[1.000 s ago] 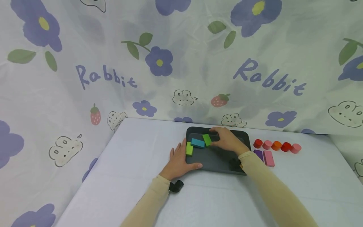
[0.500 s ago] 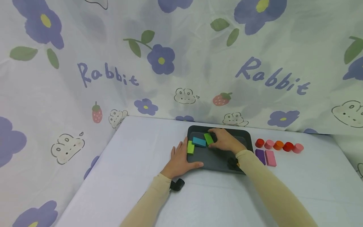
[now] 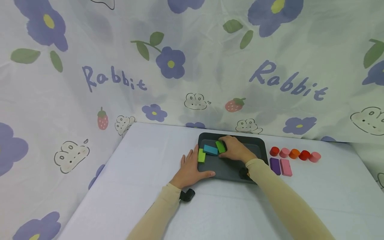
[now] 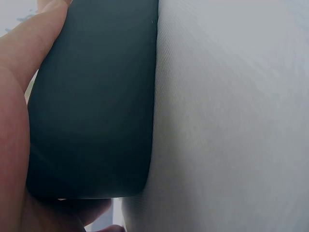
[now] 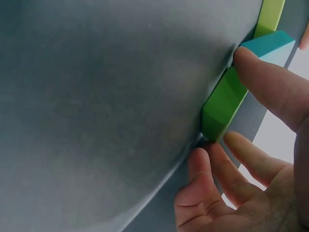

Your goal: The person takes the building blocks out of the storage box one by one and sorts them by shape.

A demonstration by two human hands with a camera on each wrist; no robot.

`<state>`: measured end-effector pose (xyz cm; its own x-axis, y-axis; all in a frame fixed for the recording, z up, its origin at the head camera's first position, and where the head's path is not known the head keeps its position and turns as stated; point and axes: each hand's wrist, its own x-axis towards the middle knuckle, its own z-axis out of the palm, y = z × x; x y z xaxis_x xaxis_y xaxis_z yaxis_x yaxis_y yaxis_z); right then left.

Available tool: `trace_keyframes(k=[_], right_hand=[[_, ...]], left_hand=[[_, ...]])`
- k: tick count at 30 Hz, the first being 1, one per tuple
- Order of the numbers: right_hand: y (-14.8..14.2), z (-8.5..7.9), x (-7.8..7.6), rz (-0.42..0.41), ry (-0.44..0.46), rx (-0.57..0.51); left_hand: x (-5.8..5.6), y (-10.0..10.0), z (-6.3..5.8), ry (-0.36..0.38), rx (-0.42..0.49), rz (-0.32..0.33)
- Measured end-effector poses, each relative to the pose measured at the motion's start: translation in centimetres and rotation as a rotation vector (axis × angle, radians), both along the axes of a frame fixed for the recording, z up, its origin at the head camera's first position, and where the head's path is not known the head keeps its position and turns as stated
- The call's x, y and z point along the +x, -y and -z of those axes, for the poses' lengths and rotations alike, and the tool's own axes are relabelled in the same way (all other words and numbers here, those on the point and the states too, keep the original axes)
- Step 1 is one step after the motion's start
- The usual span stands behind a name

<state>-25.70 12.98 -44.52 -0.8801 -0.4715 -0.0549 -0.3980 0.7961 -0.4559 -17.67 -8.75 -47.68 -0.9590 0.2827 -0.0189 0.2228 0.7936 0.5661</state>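
Note:
My right hand (image 3: 237,148) is inside the dark grey tray (image 3: 223,171), pinching a green block (image 3: 220,146). In the right wrist view, the thumb is at one end of the green block (image 5: 224,104) and the fingertips (image 5: 210,147) are at the other. Beside that block lies a blue block (image 3: 210,150), with a yellow-green block (image 3: 201,156) to its left against the tray's left wall. My left hand (image 3: 188,171) rests at the tray's front left corner, fingers straight along the left side and thumb stretched along the front rim.
Right of the tray stands a row of several short cylinders, among them a red one (image 3: 274,151) and an orange one (image 3: 294,153). In front of them lie a purple block (image 3: 275,166) and a pink block (image 3: 286,167). A patterned curtain (image 3: 168,93) hangs behind the white table (image 3: 144,150).
My right hand has shifted slightly left, its fingers now closer around the green block, which has barely moved. The left hand stays at the tray's corner. The whole view shifted a little.

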Motion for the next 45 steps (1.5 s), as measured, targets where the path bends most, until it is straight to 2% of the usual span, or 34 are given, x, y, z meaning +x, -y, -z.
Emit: trace_keyframes(k=[17, 23, 34, 45], right_hand=[[-0.2, 0.4, 0.1, 0.061, -0.060, -0.003], [-1.1, -0.3, 0.5, 0.082, -0.048, -0.009], [-1.7, -1.8, 1.2, 0.070, -0.068, -0.027], [-2.8, -3.1, 2.7, 0.112, -0.098, -0.090]], left_hand=[[0.0, 0.0, 0.1, -0.002, 0.004, 0.000], [0.0, 0.0, 0.3, -0.004, -0.004, -0.006], [-0.1, 0.1, 0.5, -0.002, -0.010, -0.009], [-0.1, 0.0, 0.4, -0.001, -0.009, -0.004]])
